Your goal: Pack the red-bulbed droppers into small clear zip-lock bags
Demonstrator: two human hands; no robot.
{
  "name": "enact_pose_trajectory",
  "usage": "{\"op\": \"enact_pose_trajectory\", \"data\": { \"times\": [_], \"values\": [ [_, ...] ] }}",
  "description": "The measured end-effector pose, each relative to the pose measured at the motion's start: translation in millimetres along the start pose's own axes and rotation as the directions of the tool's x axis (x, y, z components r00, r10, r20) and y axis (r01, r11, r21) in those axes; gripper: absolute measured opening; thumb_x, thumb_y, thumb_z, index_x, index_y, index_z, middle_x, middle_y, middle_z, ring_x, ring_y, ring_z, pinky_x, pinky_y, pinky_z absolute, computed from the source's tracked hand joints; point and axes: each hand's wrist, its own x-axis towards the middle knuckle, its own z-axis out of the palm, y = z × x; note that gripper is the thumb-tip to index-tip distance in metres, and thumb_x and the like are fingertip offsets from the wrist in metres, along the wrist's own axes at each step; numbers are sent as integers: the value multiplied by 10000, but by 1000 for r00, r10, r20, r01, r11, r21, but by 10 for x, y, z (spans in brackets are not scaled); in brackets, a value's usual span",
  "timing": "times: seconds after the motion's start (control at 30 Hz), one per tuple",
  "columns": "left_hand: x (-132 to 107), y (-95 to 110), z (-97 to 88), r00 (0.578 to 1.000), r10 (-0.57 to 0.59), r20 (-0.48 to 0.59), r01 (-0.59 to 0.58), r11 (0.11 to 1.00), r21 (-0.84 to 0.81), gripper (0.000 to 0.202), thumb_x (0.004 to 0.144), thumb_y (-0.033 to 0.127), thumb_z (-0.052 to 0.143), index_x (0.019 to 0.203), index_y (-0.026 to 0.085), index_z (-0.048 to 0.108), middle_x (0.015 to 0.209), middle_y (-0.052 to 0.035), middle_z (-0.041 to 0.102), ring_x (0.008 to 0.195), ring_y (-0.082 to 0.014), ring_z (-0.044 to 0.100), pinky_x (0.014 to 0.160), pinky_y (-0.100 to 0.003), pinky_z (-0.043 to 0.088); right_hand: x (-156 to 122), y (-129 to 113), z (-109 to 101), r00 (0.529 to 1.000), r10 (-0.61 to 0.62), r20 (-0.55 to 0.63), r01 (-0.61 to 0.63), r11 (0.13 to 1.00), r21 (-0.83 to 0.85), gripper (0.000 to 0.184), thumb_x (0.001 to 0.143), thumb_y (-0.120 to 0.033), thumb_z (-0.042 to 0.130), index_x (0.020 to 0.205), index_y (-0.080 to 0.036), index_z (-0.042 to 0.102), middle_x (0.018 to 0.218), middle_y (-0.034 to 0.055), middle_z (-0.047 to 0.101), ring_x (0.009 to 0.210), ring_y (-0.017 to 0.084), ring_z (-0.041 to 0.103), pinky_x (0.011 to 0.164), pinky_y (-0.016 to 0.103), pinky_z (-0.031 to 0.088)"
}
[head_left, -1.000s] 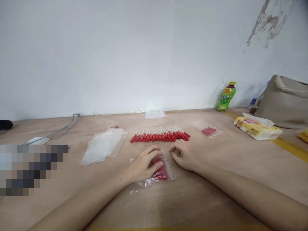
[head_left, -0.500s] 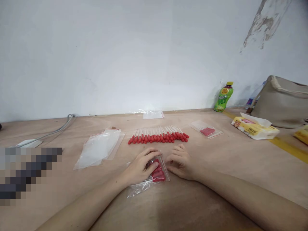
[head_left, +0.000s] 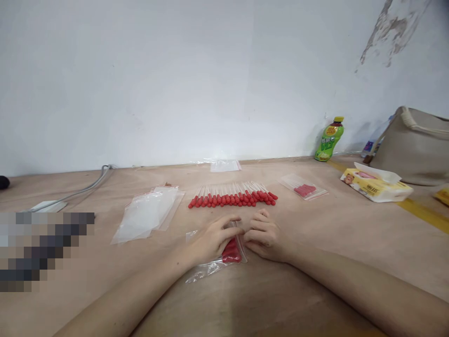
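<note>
A clear zip-lock bag (head_left: 210,268) with red-tipped swabs (head_left: 231,252) inside lies flat on the table in front of me. My left hand (head_left: 218,238) rests over it, its bent fingers reaching to the zip edge and hiding part of the contents. Against that same right-hand edge, my right hand (head_left: 264,236) is curled, thumb and fingertips pinched at the seal. Just beyond both hands, a row of loose red-tipped swabs (head_left: 233,199) lies side by side, red ends toward me and pale sticks toward the wall.
Flat zip-lock bags (head_left: 145,215) overlap on the left. Another bag of red-tipped swabs (head_left: 304,187) lies to the right. A bag (head_left: 224,165) lies by the wall. Farther right are a green bottle (head_left: 329,140), a yellow tissue pack (head_left: 377,184) and a beige handbag (head_left: 414,150). A grey cable (head_left: 87,187) crosses the left.
My left thumb and fingers have shifted right, from over the red tips to the bag's zip edge. My right fingers have curled in closer at the seal. The view has shifted slightly.
</note>
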Motion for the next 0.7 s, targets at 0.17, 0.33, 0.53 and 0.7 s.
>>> {"op": "enact_pose_trajectory", "data": {
  "times": [0.17,0.33,0.53,0.7],
  "values": [
    [9,4,-21,1000,-10,17,10,1000,17,288,863,117,369,1013,206,598,1181,-82,508,1055,-177,517,886,-301,439,9,-10,-5,999,-27,33,27,1000,-2,96,789,-198,534,703,-215,574,672,-12,575,694,132,450,671,311,279],
    [2,-35,-12,998,55,-27,-53,996,73,239,878,165,389,948,197,616,1093,-75,569,981,-168,559,839,-286,464,53,-21,-43,994,-94,55,98,993,-69,99,802,-181,513,751,-236,579,704,-19,583,719,127,469,707,319,277],
    [-5,-77,0,987,157,32,-161,967,197,202,890,161,376,885,163,578,1006,-68,605,969,-159,551,842,-280,462,88,-19,-39,973,-198,115,215,963,-163,210,842,-99,393,741,-205,544,713,-12,573,730,124,457,740,319,289],
    [-9,-74,-23,979,192,63,-201,957,209,190,895,150,370,846,155,553,1010,-62,595,1007,-166,525,860,-275,444,105,34,-33,937,-259,236,301,939,-167,248,872,-102,349,721,-190,524,723,-13,563,785,120,459,781,310,300]
  ]
}}
